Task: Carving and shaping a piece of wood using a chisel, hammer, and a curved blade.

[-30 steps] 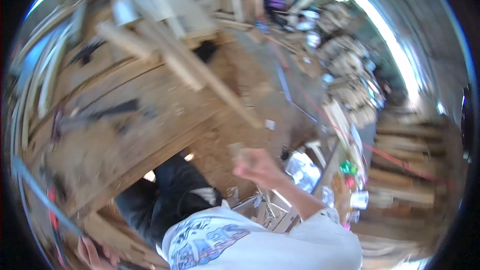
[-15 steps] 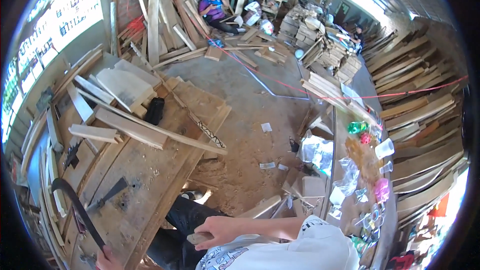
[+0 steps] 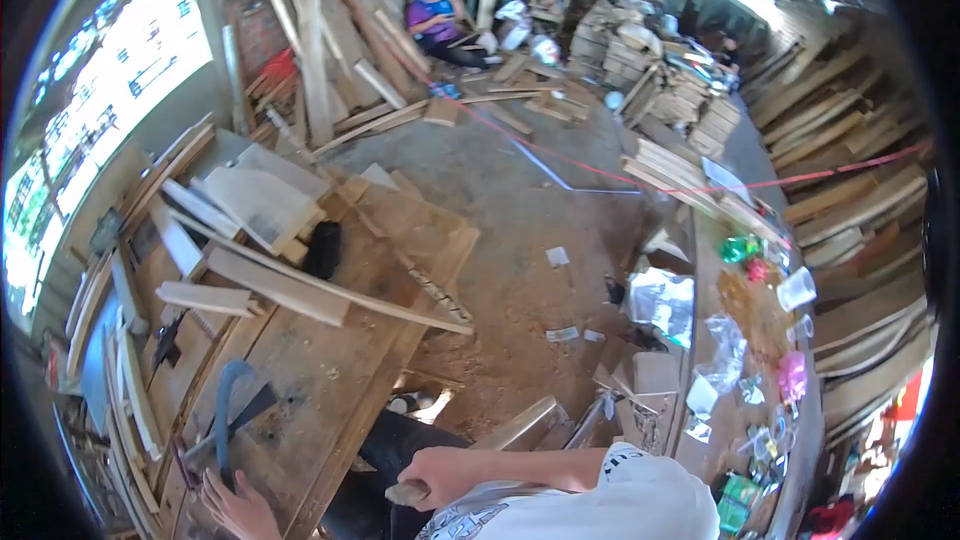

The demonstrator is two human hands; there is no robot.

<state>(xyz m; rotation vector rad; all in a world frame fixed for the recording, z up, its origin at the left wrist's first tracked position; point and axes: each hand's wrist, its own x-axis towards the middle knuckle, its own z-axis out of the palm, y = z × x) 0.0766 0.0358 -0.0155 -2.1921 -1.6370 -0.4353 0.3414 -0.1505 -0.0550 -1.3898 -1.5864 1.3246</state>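
Observation:
My left hand (image 3: 243, 510) is over the near left of the wooden workbench (image 3: 350, 370), its fingers stretched out. At its fingertips is the lower end of a dark blue-grey hook-shaped bar (image 3: 225, 415), which rises from the bench. Whether palm and bar touch cannot be made out. A dark flat blade-like piece (image 3: 254, 408) lies just behind the bar. In front of my body, my right hand (image 3: 445, 475) is closed round a short greyish-tan piece (image 3: 406, 493). Only its rounded end sticks out, so its kind is hidden.
Boards (image 3: 275, 285) and a black object (image 3: 322, 250) lie across the bench. On the right, a long table (image 3: 715, 460) holds a green bottle (image 3: 740, 247), cups and plastic bags. Stacked planks (image 3: 860, 215) line the right side. A person (image 3: 437, 20) sits at the back among leaning timber.
The hook-shaped bar has moved right and stands more upright. My left hand has gone from gripping it to stretched fingers beside it. The whole view has shifted slightly.

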